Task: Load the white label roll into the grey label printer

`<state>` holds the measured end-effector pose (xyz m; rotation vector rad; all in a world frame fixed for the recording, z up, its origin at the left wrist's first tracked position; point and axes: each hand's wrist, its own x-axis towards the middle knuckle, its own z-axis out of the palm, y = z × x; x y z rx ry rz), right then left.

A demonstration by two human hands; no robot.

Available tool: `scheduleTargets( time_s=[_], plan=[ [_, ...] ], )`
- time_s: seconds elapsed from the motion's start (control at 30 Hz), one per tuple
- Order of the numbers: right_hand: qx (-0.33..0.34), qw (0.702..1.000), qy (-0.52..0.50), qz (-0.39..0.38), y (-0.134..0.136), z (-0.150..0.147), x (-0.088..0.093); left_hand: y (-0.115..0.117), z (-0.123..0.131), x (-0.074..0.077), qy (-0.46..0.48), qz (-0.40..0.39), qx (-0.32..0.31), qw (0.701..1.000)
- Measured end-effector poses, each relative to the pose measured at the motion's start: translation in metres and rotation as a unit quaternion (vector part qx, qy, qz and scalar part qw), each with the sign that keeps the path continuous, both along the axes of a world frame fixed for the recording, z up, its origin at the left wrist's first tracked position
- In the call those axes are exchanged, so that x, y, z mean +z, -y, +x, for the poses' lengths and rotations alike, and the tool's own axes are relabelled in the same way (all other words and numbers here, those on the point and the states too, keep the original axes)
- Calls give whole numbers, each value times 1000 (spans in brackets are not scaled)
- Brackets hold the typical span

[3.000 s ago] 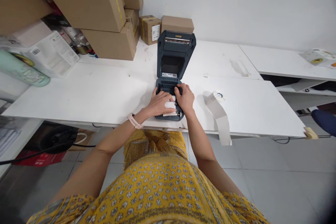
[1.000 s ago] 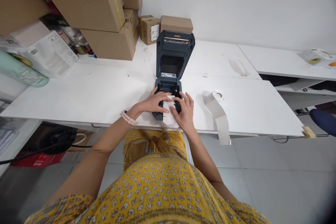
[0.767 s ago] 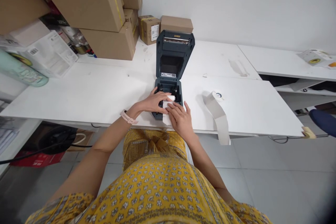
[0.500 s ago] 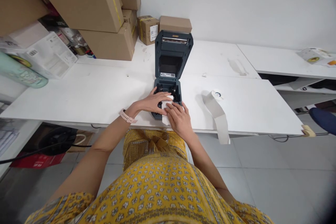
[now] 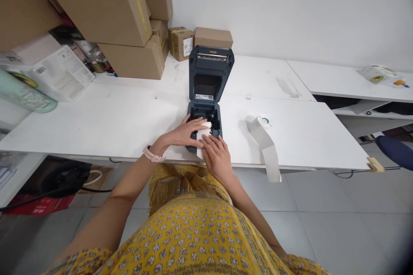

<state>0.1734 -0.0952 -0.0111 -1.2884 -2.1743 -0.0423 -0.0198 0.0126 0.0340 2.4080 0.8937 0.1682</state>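
Observation:
A dark label printer (image 5: 211, 76) stands on the white table with its lid raised. From its front bay a strip of white label paper (image 5: 204, 133) runs down toward the table edge. My left hand (image 5: 185, 133) reaches over the bay from the left, fingers stretched across the paper and thumb apart below them. Its fingertips touch the strip. My right hand (image 5: 216, 154) has its fingers closed over the strip's lower part at the printer's front; its thumb is hidden. The inside of the bay is partly covered by both hands.
Right of the printer lies a label roll (image 5: 264, 137), its loose tail hanging over the front edge of the table (image 5: 309, 137). Cardboard boxes (image 5: 100, 13) are stacked at the back left. A green bottle (image 5: 27, 92) and a white carton (image 5: 61, 71) lie at far left.
The view has tilted and shifted slightly. My hands stay at the printer's front, with the right fingers a little lower along the paper and more of the strip showing between the hands.

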Motion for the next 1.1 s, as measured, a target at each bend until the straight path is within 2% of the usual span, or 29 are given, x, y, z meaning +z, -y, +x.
scheduleTargets(
  time_s=[0.17, 0.27, 0.33, 0.43, 0.53, 0.63, 0.73, 0.8, 0.83, 0.87, 0.93, 1.0, 1.1],
  plan=[
    [4, 998, -59, -2, 4, -1, -6, 27, 4, -12, 24, 65, 57, 996],
    [23, 995, -92, -23, 13, 5, -2, 50, 8, -20, 40, 118, 80, 989],
    [38, 989, -138, -48, 18, 14, 8, 67, 10, -25, 54, 157, 100, 981],
    [22, 971, -229, -69, 9, 37, 37, 92, 11, -30, 61, 198, 107, 972],
    [-17, 963, -268, -14, -39, 58, 76, 106, 10, -34, 58, 215, 104, 969],
    [-15, 957, -290, 10, -121, 60, 112, 106, 11, -40, 76, 237, 122, 961],
    [-21, 950, -309, -45, -199, 44, 138, 99, 15, -47, 119, 263, 152, 945],
    [-14, 942, -326, -81, -229, 32, 148, 96, 17, -50, 150, 270, 165, 937],
    [-10, 939, -335, -84, -235, 29, 150, 96, 18, -51, 163, 273, 170, 933],
    [-6, 936, -343, -76, -235, 26, 151, 96, 18, -53, 173, 278, 174, 929],
    [3, 934, -356, -44, -216, 25, 148, 98, 18, -57, 190, 302, 182, 916],
    [18, 934, -357, -19, -182, 27, 138, 101, 16, -61, 202, 335, 189, 900],
    [46, 939, -342, -2, -120, 30, 114, 105, 11, -68, 206, 360, 193, 889]
  ],
)
